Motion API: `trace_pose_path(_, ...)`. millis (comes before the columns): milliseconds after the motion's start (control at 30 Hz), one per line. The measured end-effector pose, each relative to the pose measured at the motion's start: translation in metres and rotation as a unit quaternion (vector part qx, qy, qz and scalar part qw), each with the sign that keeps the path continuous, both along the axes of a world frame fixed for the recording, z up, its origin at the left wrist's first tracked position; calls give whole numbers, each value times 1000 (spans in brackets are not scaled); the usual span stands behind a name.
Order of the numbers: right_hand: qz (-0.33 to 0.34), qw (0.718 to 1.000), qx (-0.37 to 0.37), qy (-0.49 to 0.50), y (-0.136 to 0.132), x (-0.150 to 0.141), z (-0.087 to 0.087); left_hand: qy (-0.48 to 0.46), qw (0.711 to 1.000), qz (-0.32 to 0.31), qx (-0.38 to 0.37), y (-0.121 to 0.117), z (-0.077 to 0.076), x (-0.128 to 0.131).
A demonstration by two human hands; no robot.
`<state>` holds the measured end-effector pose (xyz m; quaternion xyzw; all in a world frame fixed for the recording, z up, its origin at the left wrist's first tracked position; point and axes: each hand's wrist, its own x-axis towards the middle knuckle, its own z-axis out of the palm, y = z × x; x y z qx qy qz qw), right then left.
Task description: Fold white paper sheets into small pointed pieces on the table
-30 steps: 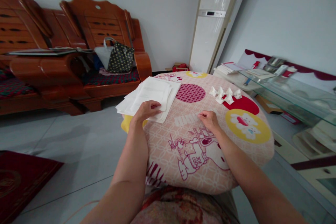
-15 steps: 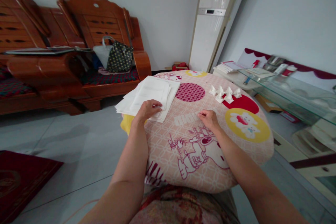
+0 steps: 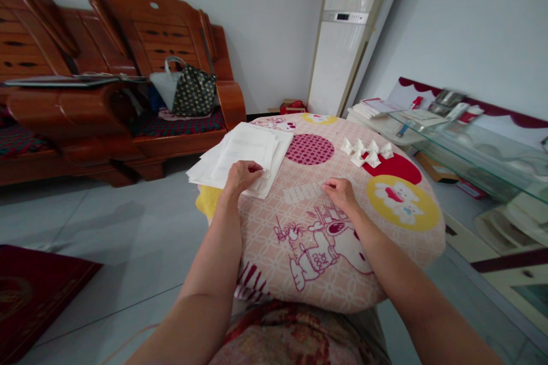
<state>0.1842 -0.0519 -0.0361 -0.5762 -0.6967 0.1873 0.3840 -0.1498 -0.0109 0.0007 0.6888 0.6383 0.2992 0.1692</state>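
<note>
My left hand [image 3: 245, 175] rests over the near edge of a stack of white paper sheets [image 3: 252, 145], its thumb and fingertips pinched at a corner of the upper sheets. My right hand [image 3: 340, 193] lies low on the patterned tablecloth [image 3: 274, 211], fingers curled and thumb pressed to the forefinger; anything between them is too small to make out. Just left of its fingertips is a row of pale whitish bars [image 3: 299, 193], printed or lying flat, I cannot tell which. Beyond it stand several small white folded paper shapes [image 3: 371, 157], grouped together.
The round table has its edge close to my lap. A wooden sofa [image 3: 162, 28] with a dark patterned bag [image 3: 194, 91] is at the left. On the right, a glass-topped stand [image 3: 483, 148] holds bowls and papers. A tall white air conditioner [image 3: 338, 63] stands behind.
The view has shifted very slightly. Both hands keep nearly the same places and shapes, and the paper stack and folded shapes have not moved.
</note>
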Motion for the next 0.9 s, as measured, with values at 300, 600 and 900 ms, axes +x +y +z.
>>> trace_pose_path(300, 4, 1000, 0, -7, 1, 0, 0, -25, 1000, 11, -11, 0, 0, 1)
trace_pose_path(600, 1, 1000, -4, -3, 0, 0, 1, -58, 998, 7, -28, -2, 1, -6)
trace_pose_path(900, 6, 1000, -1, -5, 0, 1, 1, -84, 996, -7, -39, -4, 2, -7)
